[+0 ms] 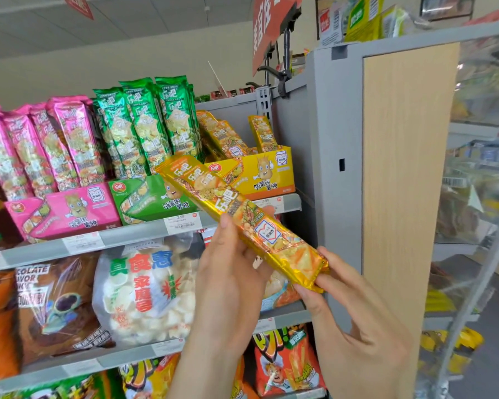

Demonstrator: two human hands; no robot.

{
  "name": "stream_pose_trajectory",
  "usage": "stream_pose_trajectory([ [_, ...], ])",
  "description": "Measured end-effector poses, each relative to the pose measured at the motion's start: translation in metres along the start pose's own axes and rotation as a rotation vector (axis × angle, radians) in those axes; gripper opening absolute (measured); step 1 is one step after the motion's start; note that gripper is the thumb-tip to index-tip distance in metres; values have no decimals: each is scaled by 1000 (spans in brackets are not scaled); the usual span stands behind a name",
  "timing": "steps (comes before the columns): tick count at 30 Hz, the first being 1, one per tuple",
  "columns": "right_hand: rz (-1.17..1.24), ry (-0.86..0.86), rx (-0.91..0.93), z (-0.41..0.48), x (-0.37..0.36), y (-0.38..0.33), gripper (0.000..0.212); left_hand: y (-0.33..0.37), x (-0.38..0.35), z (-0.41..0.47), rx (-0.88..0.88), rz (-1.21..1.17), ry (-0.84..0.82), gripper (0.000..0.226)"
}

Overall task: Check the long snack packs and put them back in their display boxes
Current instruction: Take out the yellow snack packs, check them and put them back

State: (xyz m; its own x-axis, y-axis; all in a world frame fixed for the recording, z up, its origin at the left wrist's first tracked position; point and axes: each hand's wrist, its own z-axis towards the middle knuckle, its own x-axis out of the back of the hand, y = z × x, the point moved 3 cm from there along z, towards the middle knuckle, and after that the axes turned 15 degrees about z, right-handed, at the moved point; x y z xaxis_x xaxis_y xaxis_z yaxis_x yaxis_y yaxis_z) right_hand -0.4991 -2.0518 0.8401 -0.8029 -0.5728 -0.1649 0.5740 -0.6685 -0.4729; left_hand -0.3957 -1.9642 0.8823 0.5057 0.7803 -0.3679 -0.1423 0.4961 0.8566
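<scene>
Shelving: a grey shop shelf [133, 236] is running along the wall, carrying three display boxes in a row.
Far left: long pink packs [41, 148] are standing upright in a pink box [69, 211].
Next along: green packs [144, 125] are standing in a green box [153, 197] that is showing a potato cartoon.
Price tag [182, 223]: it is reading 2.50 on the rail below.
Left hand [231, 272]: it is gripping the middle of the yellow pack [242, 214], thumb in front, fingers curled behind.
Yellow pack: it is slanting in front of the shelf, outside its box, showing "乐吧".
Yellow box [265, 174]: it is sitting at the shelf's right end, with a few yellow packs leaning inside.
Right hand [355, 318]: it is pinching the pack's lower end.
Overhead: a red sign [271, 27] is hanging.
Right: a grey end panel [398, 156] is standing, faced in pale wood.
</scene>
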Motion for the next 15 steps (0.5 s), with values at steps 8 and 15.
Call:
stream_pose_trajectory([
  [8, 135, -72, -125, 2, -8, 15, 96, -3, -4, -1, -84, 398, 28, 56],
  [15, -120, -431, -166, 12, -18, 18, 75, -4, -12, 0, -174, 534, -89, 34],
])
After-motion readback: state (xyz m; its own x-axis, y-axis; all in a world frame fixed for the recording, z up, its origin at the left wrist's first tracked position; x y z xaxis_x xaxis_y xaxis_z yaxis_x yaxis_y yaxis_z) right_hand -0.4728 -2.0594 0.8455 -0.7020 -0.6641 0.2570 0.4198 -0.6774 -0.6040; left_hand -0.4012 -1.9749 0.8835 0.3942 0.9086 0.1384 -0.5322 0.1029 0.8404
